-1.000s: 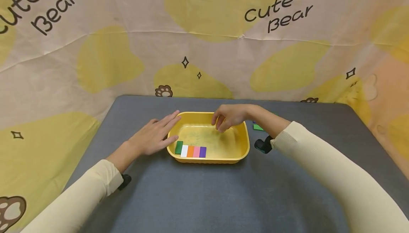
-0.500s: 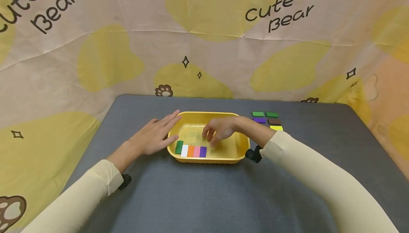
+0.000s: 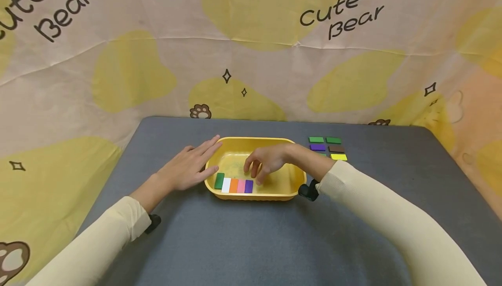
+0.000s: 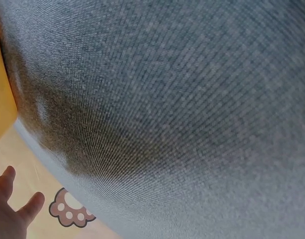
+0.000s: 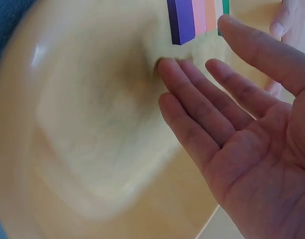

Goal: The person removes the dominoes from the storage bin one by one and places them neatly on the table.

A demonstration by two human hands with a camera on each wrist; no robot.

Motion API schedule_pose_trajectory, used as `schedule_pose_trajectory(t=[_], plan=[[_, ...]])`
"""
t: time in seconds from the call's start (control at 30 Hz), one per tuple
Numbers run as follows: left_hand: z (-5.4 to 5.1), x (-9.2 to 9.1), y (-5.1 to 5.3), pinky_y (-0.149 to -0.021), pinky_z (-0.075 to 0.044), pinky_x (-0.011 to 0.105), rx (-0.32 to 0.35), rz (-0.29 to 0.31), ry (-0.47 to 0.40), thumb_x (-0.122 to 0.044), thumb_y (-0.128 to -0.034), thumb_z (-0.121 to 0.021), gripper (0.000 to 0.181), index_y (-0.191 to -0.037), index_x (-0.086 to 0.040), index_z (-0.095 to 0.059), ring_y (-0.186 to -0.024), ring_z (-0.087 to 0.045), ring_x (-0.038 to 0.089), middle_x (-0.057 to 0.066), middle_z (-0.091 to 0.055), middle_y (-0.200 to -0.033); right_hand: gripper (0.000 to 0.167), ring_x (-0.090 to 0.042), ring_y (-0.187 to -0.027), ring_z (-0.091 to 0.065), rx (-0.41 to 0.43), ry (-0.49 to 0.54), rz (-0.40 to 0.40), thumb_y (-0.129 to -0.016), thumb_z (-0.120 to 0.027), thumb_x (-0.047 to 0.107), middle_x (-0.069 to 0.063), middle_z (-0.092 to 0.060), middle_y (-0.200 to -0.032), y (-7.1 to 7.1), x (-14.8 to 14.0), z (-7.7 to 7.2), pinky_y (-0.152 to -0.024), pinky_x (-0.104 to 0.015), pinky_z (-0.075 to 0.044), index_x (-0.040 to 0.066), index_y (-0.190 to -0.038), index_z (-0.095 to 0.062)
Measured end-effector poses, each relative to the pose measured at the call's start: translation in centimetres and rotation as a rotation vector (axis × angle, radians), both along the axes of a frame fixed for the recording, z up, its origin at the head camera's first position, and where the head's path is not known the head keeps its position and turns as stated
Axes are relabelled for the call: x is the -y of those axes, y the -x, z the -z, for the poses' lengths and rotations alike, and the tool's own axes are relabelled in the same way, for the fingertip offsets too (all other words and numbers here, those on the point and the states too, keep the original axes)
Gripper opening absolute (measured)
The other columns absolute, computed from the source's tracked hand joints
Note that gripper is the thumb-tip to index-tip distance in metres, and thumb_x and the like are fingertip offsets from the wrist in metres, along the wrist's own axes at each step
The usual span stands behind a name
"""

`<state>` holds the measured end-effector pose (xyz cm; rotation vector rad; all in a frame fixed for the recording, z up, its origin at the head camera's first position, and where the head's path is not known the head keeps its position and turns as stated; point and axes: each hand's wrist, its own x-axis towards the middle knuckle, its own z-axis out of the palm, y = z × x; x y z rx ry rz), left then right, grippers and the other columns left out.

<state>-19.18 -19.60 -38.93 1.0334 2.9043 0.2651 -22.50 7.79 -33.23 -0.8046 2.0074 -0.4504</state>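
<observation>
1. Reference: clock positions are read from the centre of the yellow tray (image 3: 256, 197) in the head view, 12 o'clock pointing away from the person. The tray sits on the grey table (image 3: 219, 242).
2. Left hand (image 3: 192, 166): at 9 o'clock, beside the tray rim, fingers extended, thumb apart, grasping nothing. Whether the fingers touch the rim cannot be told. The left wrist view shows only part of this hand, cut off at its 8 o'clock edge.
3. Right hand (image 3: 268, 159): over the tray interior, forearm entering from 4 o'clock. Fingers are relaxed and slightly bent, with the palm bare in the right wrist view. Fingertip contact with the tray floor cannot be confirmed.
4. Row in tray, at 7 o'clock: green block (image 3: 219, 181), white block (image 3: 226, 185), orange block (image 3: 234, 185), pink block (image 3: 241, 186) and purple block (image 3: 249, 186), side by side. The green block is slightly tilted. The right wrist view crops the row at its top edge; a fingertip partly covers the green end.
5. Blocks outside the tray, between 2 and 3 o'clock: light green tile (image 3: 316, 140), dark green tile (image 3: 333, 140), violet tile (image 3: 317, 147), brown tile (image 3: 336, 149) and yellow tile (image 3: 339, 157). Another greenish piece (image 3: 323, 154) is mostly hidden by the right forearm.
</observation>
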Motion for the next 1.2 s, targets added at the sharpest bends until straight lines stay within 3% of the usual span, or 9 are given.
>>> schedule_pose_trajectory(t=[0.4,0.83,1.2], plan=[[0.0,0.0,-0.2,-0.108,-0.031,0.062,0.006,-0.009,-0.013,-0.048,-0.102,-0.045,0.073,-0.161,-0.015,-0.018,-0.144,-0.036,0.027,0.004,-0.013,-0.167,0.045,-0.014,-0.103,-0.062,0.059,0.018,0.017,-0.089,-0.072,0.011,-0.002,-0.071,-0.106,-0.5,1.0,0.2,-0.097,-0.032,-0.045,0.007,-0.132,-0.058],[0.1,0.0,-0.2,-0.108,-0.032,0.06,-0.004,-0.003,-0.027,-0.046,-0.1021,-0.047,0.072,-0.16,-0.014,-0.02,-0.144,-0.036,0.025,0.004,-0.015,-0.166,0.043,-0.011,-0.087,-0.055,-0.001,0.016,-0.058,-0.087,-0.076,0.012,-0.001,-0.065,-0.092,-0.4,1.7,0.6,-0.079,-0.022,-0.045,0.002,-0.128,-0.064],[0.1,0.1,-0.1,-0.107,-0.032,0.061,-0.011,0.004,-0.029,-0.047,-0.1021,-0.046,0.072,-0.16,-0.014,-0.02,-0.143,-0.038,0.026,0.005,-0.016,-0.166,0.024,-0.008,-0.078,-0.05,0.008,0.036,-0.062,-0.089,-0.071,0.003,0.003,-0.058,-0.079,-0.2,1.8,0.8,-0.072,-0.02,-0.041,-0.001,-0.112,-0.072]])
